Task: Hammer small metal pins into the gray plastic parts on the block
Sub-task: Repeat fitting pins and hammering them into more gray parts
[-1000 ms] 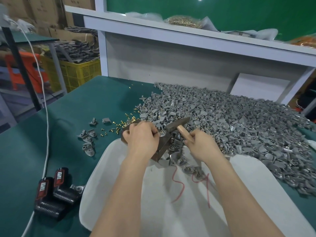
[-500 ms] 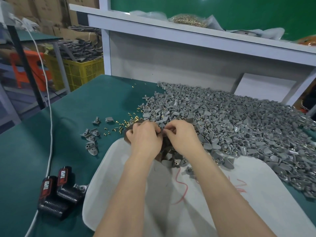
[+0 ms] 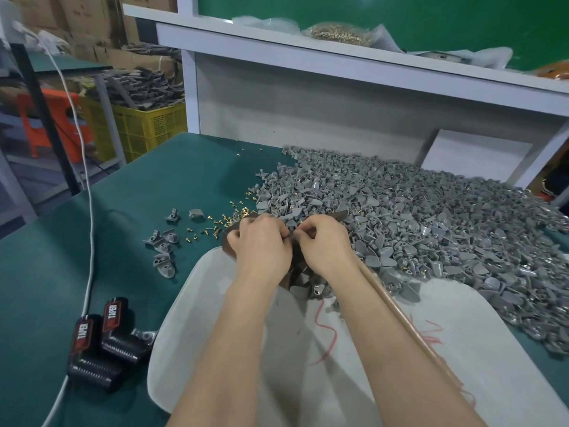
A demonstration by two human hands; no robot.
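Pins (image 3: 215, 231) first: tiny brass-coloured ones, scattered on the green table (image 3: 77, 241) just left of the hands. A couple of dozen at a rough look, too small and bunched for an exact count. One more lot sits in a clear bag (image 3: 338, 33) up on the white shelf (image 3: 308, 53).

Two hands in play, and they meet right over the dark brown block (image 3: 229, 240). It's one block, mostly covered, at the near-left edge of the pile and the far end of the white pad (image 3: 492, 365). On the left hand (image 3: 261, 246) the fingers curl down over the block. On the right hand (image 3: 328, 245) the fingers curl in too. The fingertips of both come together and pinch one small gray part (image 3: 292, 238) between them. Whether a pin is in there, I cannot tell.

One hammer (image 3: 400, 309), only its wooden handle showing, runs along the outside of the right forearm over the pad. Whether the right hand has hold of it, I cannot tell.

The big pile (image 3: 431, 217) of gray parts to the right holds hundreds, far past counting, and it spills onto the pad. Off to the left, apart from the pile, the loose gray parts (image 3: 164, 266) number about seven: two singles farther back and a cluster of roughly five nearer.

Two black-and-red battery packs (image 3: 92, 349) lie side by side at the near left, with one white cable (image 3: 89, 211) running past them. Red scribbles (image 3: 326, 334) mark the pad. Beyond the table stand one yellow crate (image 3: 147, 124), heaped with dark pieces, and one orange stool (image 3: 40, 118).
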